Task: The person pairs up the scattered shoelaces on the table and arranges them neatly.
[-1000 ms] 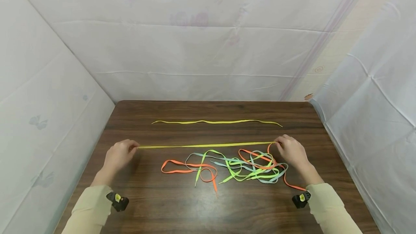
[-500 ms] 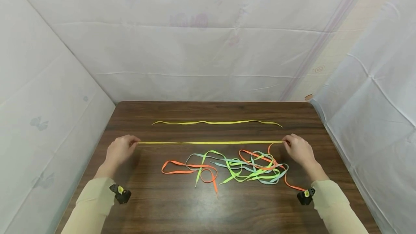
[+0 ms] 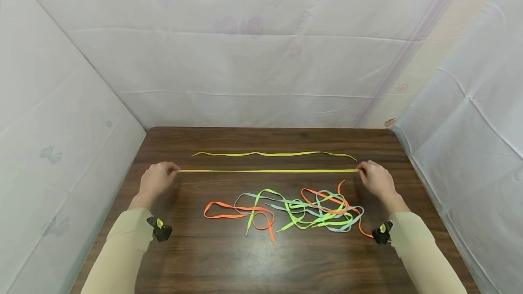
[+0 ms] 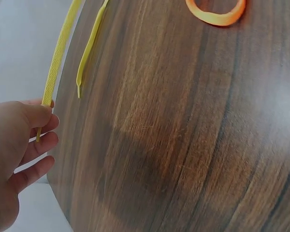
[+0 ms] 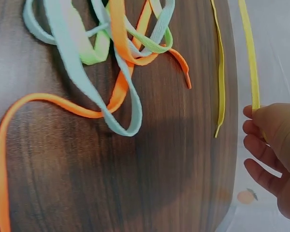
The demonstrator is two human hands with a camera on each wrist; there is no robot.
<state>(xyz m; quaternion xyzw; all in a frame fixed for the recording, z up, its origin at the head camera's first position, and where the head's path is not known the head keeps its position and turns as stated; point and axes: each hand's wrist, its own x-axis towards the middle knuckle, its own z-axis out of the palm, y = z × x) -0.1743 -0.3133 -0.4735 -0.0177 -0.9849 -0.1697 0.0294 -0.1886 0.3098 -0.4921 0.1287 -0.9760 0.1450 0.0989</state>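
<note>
- The held yellow lace has been brought closer to the lying yellow lace over the last second; it is now held on the near side of that lace, apart from it and almost parallel.
- Its slight slant has been levelled out, and it is drawn straight between both hands.
- By the left hand, one end is pinched between thumb and finger, with a short tip left showing; this hand is placed just outside the lying yellow lace's left end.
- By the right hand, the other end is pinched likewise, near the lying yellow lace's right end. It has been shifted outward, and the orange tip beside it a second ago is now left clear.
- The lying yellow lace has not been moved, nor has the tangle of orange, green and pale blue laces, left on the bench on its near side.
- By this shift, it is judged, the two yellow laces have been nearly lined up, separate from the tangle.
</note>
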